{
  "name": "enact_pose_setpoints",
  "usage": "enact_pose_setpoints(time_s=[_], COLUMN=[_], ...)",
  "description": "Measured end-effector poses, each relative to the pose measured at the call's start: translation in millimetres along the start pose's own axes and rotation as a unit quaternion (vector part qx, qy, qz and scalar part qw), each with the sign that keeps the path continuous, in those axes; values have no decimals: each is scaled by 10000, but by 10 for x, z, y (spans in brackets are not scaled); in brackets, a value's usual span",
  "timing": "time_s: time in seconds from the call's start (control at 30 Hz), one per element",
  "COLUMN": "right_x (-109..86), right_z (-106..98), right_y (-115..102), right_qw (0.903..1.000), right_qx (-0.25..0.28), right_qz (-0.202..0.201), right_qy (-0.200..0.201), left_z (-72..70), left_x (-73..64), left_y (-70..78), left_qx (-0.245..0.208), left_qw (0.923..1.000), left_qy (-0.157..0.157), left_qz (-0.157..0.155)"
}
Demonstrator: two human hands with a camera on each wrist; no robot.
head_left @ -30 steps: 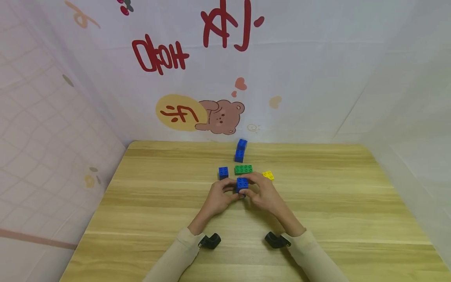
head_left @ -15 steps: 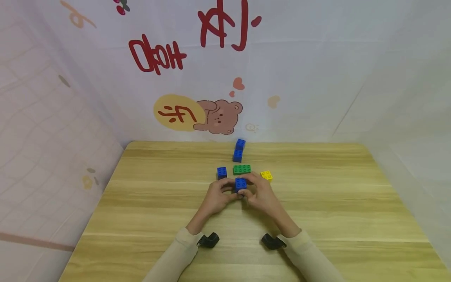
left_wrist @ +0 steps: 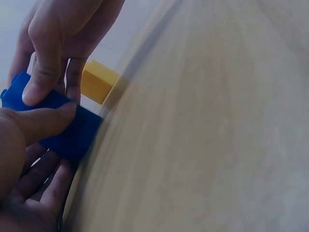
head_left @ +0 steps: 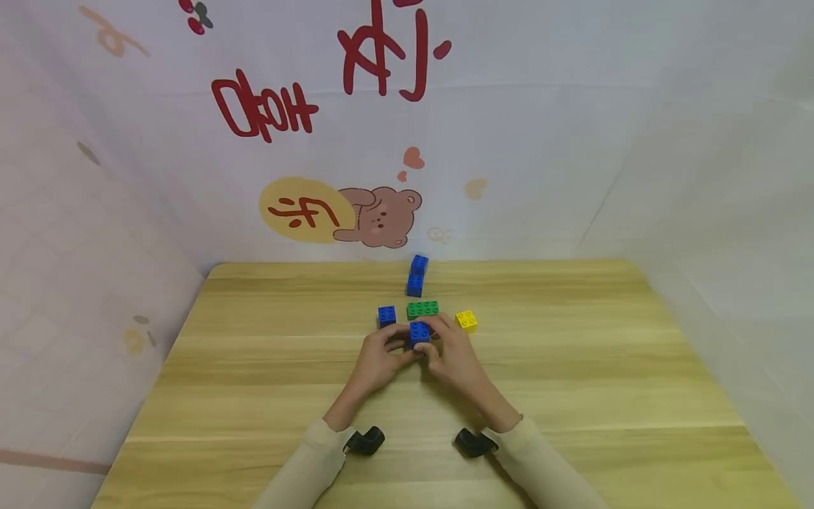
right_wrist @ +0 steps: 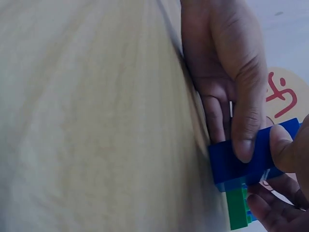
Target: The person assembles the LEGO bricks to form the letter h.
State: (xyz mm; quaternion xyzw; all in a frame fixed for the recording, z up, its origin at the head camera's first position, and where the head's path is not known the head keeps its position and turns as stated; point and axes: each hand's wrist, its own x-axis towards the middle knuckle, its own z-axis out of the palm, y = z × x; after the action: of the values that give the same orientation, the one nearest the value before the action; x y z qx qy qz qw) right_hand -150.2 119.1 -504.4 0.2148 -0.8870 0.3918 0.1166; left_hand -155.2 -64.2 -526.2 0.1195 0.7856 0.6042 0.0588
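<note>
Both hands hold a tall blue piece that looks like two toy building bricks stacked, studs up in the head view (head_left: 419, 334). My left hand (head_left: 379, 360) grips its lower part from the left, thumb on the near face in the left wrist view. From the right, my right hand (head_left: 459, 359) pinches the upper part, its thumb pressed flat on the blue stack (right_wrist: 224, 162) in the right wrist view. The stack's bottom is right at the tabletop. Just beyond the hands lies a green eight-stud brick (head_left: 422, 309).
A blue brick (head_left: 386, 316) stands left of the green one, and a yellow four-stud brick (head_left: 466, 321) lies to the right. Further back, two blue bricks (head_left: 415, 285) sit one behind the other. A printed white cloth (head_left: 509, 141) rises behind the wooden table (head_left: 572, 396).
The head view has shifted, so bricks and hands appear further left. More of the yellow brick shows beside the right hand. Both hands keep their grip on the blue stack.
</note>
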Motion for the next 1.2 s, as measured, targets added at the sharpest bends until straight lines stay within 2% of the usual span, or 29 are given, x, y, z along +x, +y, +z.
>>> enact_pose_setpoints(time_s=[0.23, 0.43, 0.57, 0.67, 0.77, 0.97, 1.2], right_x=[21, 39, 58, 72, 86, 106, 104], right_z=[56, -61, -165, -252, -352, -515, -622], right_y=[77, 98, 96, 105, 134, 206, 322], right_qw=[9997, 9993, 9974, 9970, 9970, 9976, 9972], right_qx=[-164, 55, 218, 288, 316, 365, 398], right_qz=[35, 218, 225, 132, 114, 180, 416], right_qy=[187, -310, -643, -711, -700, -561, -479], left_z=[0, -53, -141, -209, -276, -429, -533], left_x=[5, -18, -67, -90, -84, -57, 5], left_y=[43, 180, 319, 396, 444, 442, 306], left_qx=[74, 70, 286, 384, 277, 181, 392], left_qw=[9999, 9999, 9996, 9992, 9996, 9991, 9961], left_qy=[-10, 25, 50, 35, 82, 293, 706], left_qz=[117, 130, 66, 55, 79, 244, 367])
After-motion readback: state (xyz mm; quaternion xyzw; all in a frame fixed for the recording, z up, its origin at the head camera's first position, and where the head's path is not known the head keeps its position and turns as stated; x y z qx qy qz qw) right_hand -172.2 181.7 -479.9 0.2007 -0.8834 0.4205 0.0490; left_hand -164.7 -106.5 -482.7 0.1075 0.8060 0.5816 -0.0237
